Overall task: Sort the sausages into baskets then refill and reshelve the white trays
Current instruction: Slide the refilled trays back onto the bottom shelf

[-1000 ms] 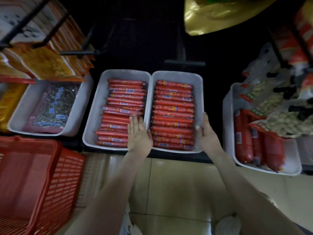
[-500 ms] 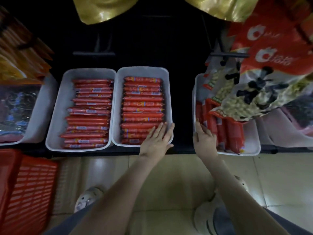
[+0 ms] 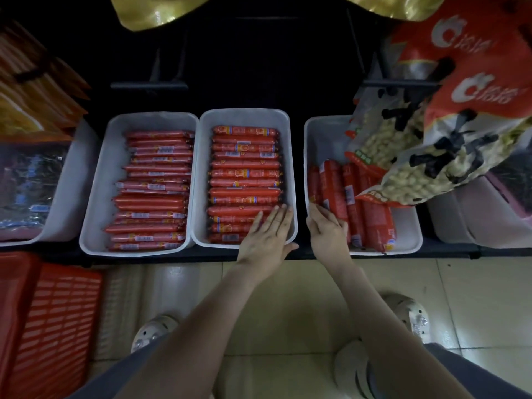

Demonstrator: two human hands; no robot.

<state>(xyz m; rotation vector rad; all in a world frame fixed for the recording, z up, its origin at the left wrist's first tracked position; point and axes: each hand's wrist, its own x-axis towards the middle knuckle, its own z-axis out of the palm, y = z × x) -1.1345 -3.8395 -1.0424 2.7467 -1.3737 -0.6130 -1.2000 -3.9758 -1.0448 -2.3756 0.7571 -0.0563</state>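
Two white trays sit side by side on a low dark shelf, both packed with red sausages: the left tray (image 3: 95, 197) and the middle tray (image 3: 289, 156). My left hand (image 3: 266, 237) rests flat with straight fingers on the middle tray's near right corner, over the sausages (image 3: 244, 174). A third white tray (image 3: 406, 237) to the right holds thicker red sausages (image 3: 357, 203) standing lengthwise. My right hand (image 3: 326, 230) lies on that tray's near left rim, fingers reaching onto the sausages.
A red plastic basket (image 3: 49, 321) stands on the tiled floor at the left. Hanging snack bags (image 3: 437, 156) droop over the right tray. Another white tray (image 3: 72, 191) with dark packets sits at far left. My shoes (image 3: 408, 315) show below.
My left hand moved from between the two sausage trays to the middle tray's right corner. My right hand left that tray's right rim and went onto the third tray. The view shifted right.
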